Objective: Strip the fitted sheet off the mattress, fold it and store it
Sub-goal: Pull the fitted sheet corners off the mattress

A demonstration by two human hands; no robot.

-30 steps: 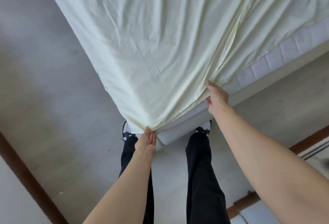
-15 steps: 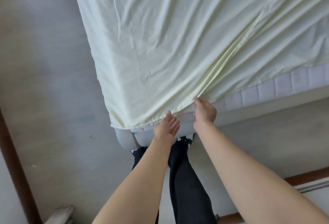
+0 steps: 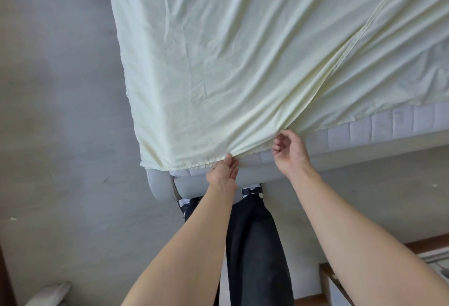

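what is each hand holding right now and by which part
Both grip the fitted sheet by its elastic hem at the mattress corner: left hand pinches the lower edge, right hand bunches the gathered folds.

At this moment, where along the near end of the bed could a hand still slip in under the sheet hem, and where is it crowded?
Bare quilted mattress side shows right of the right hand, below the raised fitted sheet hem: open room. A thinner strip shows above the grey bed frame, left of the left hand. Between the hands, bunched folds crowd the hem.
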